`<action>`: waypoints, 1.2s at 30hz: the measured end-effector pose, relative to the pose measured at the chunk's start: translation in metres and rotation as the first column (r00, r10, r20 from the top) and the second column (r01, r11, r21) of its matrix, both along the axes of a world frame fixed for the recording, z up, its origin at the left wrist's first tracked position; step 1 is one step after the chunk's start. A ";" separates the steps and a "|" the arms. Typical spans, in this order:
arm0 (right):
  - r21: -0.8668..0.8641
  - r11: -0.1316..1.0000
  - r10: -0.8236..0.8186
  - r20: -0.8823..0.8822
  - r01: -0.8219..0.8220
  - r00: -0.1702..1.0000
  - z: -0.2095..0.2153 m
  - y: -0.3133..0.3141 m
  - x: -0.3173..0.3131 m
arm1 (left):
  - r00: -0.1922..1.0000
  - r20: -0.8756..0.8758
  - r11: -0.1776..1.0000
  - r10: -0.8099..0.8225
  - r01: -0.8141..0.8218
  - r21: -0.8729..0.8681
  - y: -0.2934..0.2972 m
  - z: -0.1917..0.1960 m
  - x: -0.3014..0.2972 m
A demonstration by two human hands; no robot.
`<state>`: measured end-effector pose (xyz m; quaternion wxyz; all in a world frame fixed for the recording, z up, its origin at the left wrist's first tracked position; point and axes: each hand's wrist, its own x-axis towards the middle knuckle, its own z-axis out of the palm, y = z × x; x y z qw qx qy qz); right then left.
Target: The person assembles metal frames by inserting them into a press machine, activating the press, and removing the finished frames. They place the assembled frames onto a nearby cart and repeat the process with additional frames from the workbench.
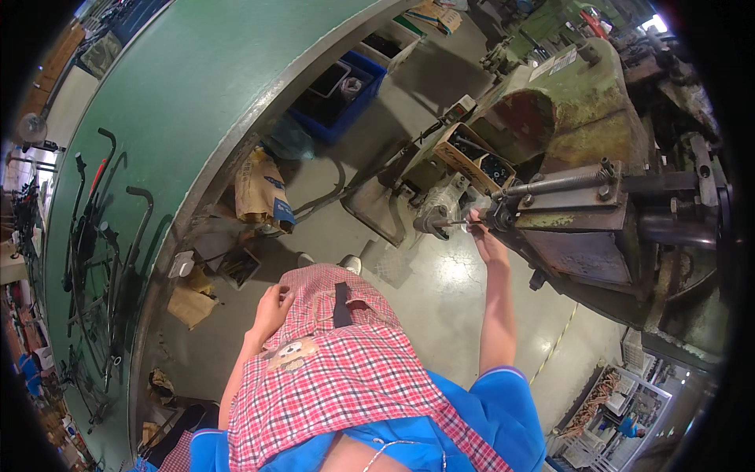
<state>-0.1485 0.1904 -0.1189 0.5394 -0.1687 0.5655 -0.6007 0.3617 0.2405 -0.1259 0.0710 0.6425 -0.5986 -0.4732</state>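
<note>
At the machine's front, about two o'clock from the apron:
Right hand [481, 233]: raised on an outstretched arm, fingers pinched together on a thin metal rod [458, 223] where it meets the machine's nose.
Thin metal rod: short, lying level, pointing toward nine o'clock from the hand; its far tip is beside a grey round-ended fitting [431, 221].
Left hand [272, 308]: resting on the red checked apron [346, 370] at about nine o'clock of the lap, fingers loosely curled on the cloth and holding nothing that can be seen.
Handling: the rod looks stiff, light and narrow, probably smooth steel and perhaps oily, so it could slip or roll in the fingers; a fingertip pinch near the end closest to the machine seems the steadiest hold.
Green machine [578, 118]: heavy, worn and rust-patched, filling the one-to-three o'clock side, with a long coil spring [554, 183] along its top.
Cardboard box [472, 157]: open, holding small dark parts, at twelve o'clock of the right hand.
Floor [440, 291]: glossy concrete, with a brown paper sack [263, 193] and a blue crate [346, 90] toward eleven o'clock.
Green curved wall [197, 86]: sweeping from ten to twelve o'clock.
</note>
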 end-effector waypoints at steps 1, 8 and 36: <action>0.018 0.999 0.048 0.014 -0.048 0.999 0.024 0.004 0.009 | 0.999 0.007 0.999 -0.035 0.035 0.002 -0.004 -0.002 -0.003; 0.102 0.980 0.161 0.083 -0.169 0.984 0.081 0.008 0.034 | 0.992 0.021 0.992 -0.123 0.124 -0.035 -0.022 0.006 -0.020; 0.370 0.923 0.385 -0.897 0.108 -0.215 0.039 -0.121 -0.068 | 0.986 0.035 0.986 0.160 -0.162 0.045 0.018 -0.002 0.015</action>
